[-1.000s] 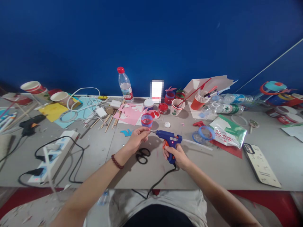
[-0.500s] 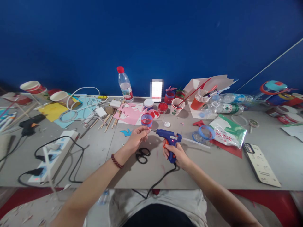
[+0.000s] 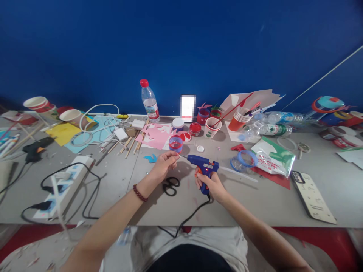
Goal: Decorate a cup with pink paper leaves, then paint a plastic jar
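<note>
My right hand (image 3: 210, 184) is wrapped round the handle of a blue glue gun (image 3: 202, 162), fingers at its orange trigger. A pale glue stick (image 3: 241, 173) sticks out of the gun's rear. The nozzle points left, at the fingertips of my left hand (image 3: 166, 163), which are pinched together. Whatever they hold is too small to name. Just behind those fingers is a blue and red ring-shaped piece (image 3: 176, 144). Black-handled scissors (image 3: 171, 186) lie below my left hand, and a blue paper cutout (image 3: 150, 158) lies to its left.
A power strip (image 3: 65, 187) with black cables lies at the left. Upright at the back are a bottle (image 3: 150, 104), a brush cup (image 3: 212, 129) and stacked orange cups (image 3: 238, 124). A phone (image 3: 313, 197) lies at the right, near the table's front edge.
The glue stick's free end has shifted slightly right relative to before, and the gun's rear has moved a little. My left hand has hardly moved.
</note>
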{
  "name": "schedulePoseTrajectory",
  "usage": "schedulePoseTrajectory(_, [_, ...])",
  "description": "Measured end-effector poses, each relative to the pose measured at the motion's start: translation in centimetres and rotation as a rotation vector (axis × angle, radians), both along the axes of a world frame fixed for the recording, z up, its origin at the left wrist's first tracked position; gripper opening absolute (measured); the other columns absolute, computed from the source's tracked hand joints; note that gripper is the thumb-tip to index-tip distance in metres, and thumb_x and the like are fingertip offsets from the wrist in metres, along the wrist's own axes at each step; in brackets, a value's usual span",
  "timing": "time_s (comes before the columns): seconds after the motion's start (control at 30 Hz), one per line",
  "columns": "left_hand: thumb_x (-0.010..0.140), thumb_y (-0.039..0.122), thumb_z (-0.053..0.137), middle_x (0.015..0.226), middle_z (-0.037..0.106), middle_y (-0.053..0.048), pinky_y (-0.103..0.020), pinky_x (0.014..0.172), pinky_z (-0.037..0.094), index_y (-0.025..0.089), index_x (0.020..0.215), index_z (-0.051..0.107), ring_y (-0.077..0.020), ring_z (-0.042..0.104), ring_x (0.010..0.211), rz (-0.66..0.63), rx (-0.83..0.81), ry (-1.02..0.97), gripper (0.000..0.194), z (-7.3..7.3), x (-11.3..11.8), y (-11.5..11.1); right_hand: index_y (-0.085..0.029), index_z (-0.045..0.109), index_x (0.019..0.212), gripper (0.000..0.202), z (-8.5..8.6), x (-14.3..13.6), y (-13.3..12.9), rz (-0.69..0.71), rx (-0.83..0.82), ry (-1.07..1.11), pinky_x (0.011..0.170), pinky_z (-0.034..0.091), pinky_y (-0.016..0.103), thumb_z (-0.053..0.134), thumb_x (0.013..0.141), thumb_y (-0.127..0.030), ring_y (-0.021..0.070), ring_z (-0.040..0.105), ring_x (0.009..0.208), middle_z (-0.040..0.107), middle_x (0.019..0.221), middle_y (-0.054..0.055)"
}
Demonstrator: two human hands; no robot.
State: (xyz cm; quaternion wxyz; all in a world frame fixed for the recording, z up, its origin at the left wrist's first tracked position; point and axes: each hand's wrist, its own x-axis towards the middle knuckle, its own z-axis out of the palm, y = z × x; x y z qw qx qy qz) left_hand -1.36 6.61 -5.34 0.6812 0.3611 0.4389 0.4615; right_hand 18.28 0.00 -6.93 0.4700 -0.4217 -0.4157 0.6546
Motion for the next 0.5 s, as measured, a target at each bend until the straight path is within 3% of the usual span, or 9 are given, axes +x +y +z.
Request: schedulePoseTrajectory(0.5, [0.058,0.038,0.085,0.04,0.032,0.013,-0.021,0.046,0.025,0.016,0.069,0.061,-0.0036,0.03,0.039,0.011,0.001,0.001,0.034,0.08,0.16,-0.07,-0.018,0.057,0.084,0.032,0.26,0.06,-0.04,-0.019,0.023,-0.104,0.052,0.043,0.025,0.069,0.079,-0.047,0.0104,0.049,0.048,0.049,0.052,-0.006])
